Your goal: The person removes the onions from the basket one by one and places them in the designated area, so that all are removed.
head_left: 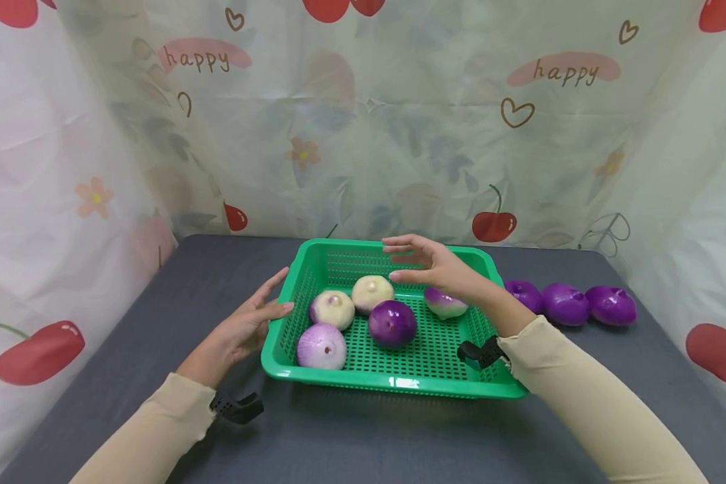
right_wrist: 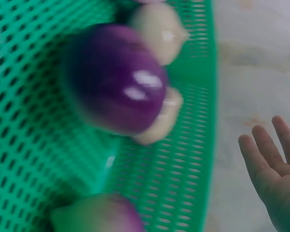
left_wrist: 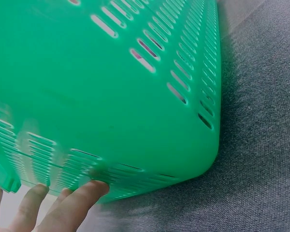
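Note:
A green basket (head_left: 399, 383) holds several onions: a dark purple one (head_left: 392, 324), two whitish ones (head_left: 372, 294), a pale violet one (head_left: 321, 347) and a white-and-purple one (head_left: 446, 304) partly behind the right wrist. My left hand (head_left: 242, 329) is at the basket's left side, fingers extended and touching its outer wall in the left wrist view. Above the right part of the basket, my right hand (head_left: 438, 269) has its fingers spread and holds nothing. In the right wrist view the purple onion (right_wrist: 116, 79) lies near the whitish ones, away from the hand (right_wrist: 280, 183).
Three purple onions (head_left: 565, 304) sit in a row on the dark grey table (head_left: 363, 437), right of the basket and partly behind the right forearm. A printed curtain (head_left: 369, 134) hangs behind and at both sides.

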`<state>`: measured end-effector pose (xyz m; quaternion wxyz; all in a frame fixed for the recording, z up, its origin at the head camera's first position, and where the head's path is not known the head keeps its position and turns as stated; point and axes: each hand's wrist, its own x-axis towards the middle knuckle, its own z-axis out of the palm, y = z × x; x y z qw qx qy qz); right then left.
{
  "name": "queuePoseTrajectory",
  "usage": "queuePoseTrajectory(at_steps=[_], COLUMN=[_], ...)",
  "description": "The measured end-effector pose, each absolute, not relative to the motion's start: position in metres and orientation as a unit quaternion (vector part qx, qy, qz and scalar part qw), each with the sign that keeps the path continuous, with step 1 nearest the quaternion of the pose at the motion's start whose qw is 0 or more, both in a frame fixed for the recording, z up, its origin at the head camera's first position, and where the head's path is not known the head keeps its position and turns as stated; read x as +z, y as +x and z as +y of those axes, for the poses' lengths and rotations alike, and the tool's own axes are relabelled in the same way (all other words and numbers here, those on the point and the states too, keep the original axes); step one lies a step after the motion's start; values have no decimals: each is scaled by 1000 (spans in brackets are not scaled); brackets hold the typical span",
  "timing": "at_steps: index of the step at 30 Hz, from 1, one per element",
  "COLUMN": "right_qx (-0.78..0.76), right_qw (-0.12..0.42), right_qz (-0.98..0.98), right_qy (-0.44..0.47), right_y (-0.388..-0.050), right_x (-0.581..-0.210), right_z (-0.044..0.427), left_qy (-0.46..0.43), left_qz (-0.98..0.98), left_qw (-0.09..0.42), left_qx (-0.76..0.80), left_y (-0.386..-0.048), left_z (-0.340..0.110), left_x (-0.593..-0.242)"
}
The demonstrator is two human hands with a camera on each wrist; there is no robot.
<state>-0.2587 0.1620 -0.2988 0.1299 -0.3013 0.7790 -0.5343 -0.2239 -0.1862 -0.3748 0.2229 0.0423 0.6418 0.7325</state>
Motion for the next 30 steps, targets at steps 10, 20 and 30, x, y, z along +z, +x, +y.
queuePoseTrajectory(at_steps=[10, 20, 30], right_qx=[-488, -480, -461], right_qw=[195, 243, 287], right_qz=[790, 783, 785], right_qy=[-316, -313, -298], right_y=[-264, -269, -266], right_x=[-326, -334, -333], right_z=[149, 147, 149], left_qy=[38, 35, 32], left_qz=[641, 641, 645], left_qw=[224, 224, 219], left_qx=[733, 733, 732], left_y=[-223, -225, -224], left_z=[-186, -186, -185], left_x=[-376, -376, -375])
